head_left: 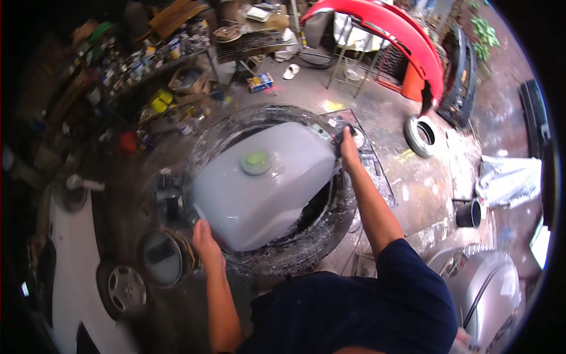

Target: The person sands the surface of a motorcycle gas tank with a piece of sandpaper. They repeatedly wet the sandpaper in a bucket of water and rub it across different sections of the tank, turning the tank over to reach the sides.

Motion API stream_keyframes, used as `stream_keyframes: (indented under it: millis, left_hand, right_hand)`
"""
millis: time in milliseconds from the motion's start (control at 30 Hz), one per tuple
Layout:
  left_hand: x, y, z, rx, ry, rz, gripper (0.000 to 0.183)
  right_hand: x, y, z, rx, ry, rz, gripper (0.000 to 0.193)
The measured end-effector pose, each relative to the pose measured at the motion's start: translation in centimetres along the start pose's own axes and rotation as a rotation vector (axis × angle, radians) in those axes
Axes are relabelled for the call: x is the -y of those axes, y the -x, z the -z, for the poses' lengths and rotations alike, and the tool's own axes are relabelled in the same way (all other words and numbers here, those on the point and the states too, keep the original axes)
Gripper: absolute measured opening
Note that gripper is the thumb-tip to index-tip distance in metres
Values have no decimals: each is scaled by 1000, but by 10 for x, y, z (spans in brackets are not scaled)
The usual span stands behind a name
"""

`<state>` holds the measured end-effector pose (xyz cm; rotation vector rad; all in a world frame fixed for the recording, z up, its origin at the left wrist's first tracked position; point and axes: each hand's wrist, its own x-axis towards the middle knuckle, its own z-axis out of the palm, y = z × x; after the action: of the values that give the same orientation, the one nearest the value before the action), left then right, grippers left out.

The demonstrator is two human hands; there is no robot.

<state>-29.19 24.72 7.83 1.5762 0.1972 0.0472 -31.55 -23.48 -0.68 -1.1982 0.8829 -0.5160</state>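
A grey motorcycle fuel tank (283, 171) lies tilted over a large worn tyre (318, 248) in front of me. Yellow-green material covers its round filler opening (256, 161). At the tank's near left end, my left hand (206, 241) grips the edge, thumb along the side and other fingers mostly hidden beneath. My right hand (349, 150) holds the opposite end, at the far right, by its bracket; its fingertips are partly hidden. The tyre's dark hollow shows below the tank.
A round tin (162, 259) stands left of the tyre, near a white car body (73, 253). Shelves of cans (144, 68) fill the far left. A red bumper (407, 35) rests on a stand at the far right. A small tyre (421, 137) and black bucket (469, 214) are on the right.
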Motion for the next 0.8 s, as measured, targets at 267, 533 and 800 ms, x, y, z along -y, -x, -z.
stream_keyframes:
  millis: [267,533,800]
  left_hand:
    - [-38,-20,12,133,-219,-9,37]
    - [-36,-21,16,276,-81,33,36]
    - [-28,109,37,406,-165,-521,69]
  right_hand:
    - [-9,42,20,-23,-46,36,58]
    - [35,91,19,-82,425,361,64]
    - [55,331,-85,733,355,436,39]
